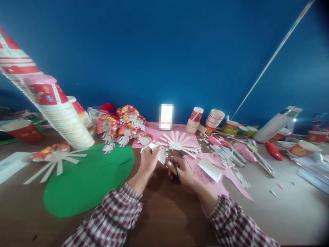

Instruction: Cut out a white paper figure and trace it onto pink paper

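Observation:
Near the middle of the table, my left hand [150, 158] pinches a small piece of white paper [162, 155] with a ragged, cut outline. Fingers of my right hand [181, 170] are wrapped round the dark handles of a pair of scissors [175, 168], whose blades point up and away beside the paper. Just beyond lies a paper cup cut into spread white strips [177, 145], resting on a pink sheet [154, 128]. To the left of my left hand stand several paper figures with red and yellow manes [125, 132].
A green paper oval [89, 180] covers the left of the table. Beside it lean tall stacked paper cups [69, 120]. Two shorter cup stacks [214, 118] stand at the back. Pink scraps [205, 175], pens [231, 154] and a red bottle-like thing [273, 151] lie to the right.

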{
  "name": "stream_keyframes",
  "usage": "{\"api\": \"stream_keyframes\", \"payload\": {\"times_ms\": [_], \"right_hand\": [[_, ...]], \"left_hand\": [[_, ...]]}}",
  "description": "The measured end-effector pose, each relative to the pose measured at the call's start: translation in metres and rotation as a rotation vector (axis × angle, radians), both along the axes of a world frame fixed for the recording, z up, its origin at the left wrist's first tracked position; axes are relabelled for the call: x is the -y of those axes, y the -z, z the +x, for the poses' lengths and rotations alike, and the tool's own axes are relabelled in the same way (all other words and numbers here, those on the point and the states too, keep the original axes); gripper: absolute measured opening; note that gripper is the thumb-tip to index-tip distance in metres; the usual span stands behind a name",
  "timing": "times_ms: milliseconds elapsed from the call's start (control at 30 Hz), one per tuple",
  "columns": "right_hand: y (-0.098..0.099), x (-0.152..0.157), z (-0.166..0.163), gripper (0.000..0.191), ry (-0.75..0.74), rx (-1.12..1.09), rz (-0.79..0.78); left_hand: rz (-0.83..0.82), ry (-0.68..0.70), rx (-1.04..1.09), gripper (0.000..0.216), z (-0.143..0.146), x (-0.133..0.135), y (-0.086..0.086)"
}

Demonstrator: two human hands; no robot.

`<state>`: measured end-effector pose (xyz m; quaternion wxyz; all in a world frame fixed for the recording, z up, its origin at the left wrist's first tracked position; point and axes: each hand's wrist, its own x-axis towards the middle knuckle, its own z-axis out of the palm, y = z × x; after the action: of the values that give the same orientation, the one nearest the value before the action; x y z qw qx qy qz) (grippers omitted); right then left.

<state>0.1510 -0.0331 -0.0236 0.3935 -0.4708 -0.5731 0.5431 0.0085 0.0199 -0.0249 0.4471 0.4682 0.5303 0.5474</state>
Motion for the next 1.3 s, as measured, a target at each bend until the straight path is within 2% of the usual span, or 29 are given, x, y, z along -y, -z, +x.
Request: {"api": "stream_keyframes", "payload": {"times_ms": [200, 533, 700, 867, 1300], "right_hand": [[0.0000, 0.0008, 0.0003, 0.033, -0.009, 0.013, -0.020], [-0.0020, 0.0025, -0.0017, 0.029, 0.010, -0.028, -0.002], [-0.0020, 0.0036, -0.0017, 0.025, -0.029, -0.026, 0.001], [-0.0034, 0.0051, -0.0023, 0.025, -0.014, -0.030, -0.024], [-0.0026, 0.0032, -0.0014, 0.025, -0.018, 0.007, 0.016]], "left_hand": [[0.006, -0.001, -0.066, 0.034, -0.0011, -0.0007, 0.0041], [0.029, 0.000, -0.058, 0.029, 0.0016, 0.0025, 0.0009], [0.026, -0.011, -0.084, 0.030, 0.0006, 0.0030, -0.0011], [0.029, -0.001, -0.061, 0.031, 0.0012, 0.0036, 0.0021], [0.099, -0.037, -0.228, 0.034, -0.0007, 0.0028, 0.0034]]}}
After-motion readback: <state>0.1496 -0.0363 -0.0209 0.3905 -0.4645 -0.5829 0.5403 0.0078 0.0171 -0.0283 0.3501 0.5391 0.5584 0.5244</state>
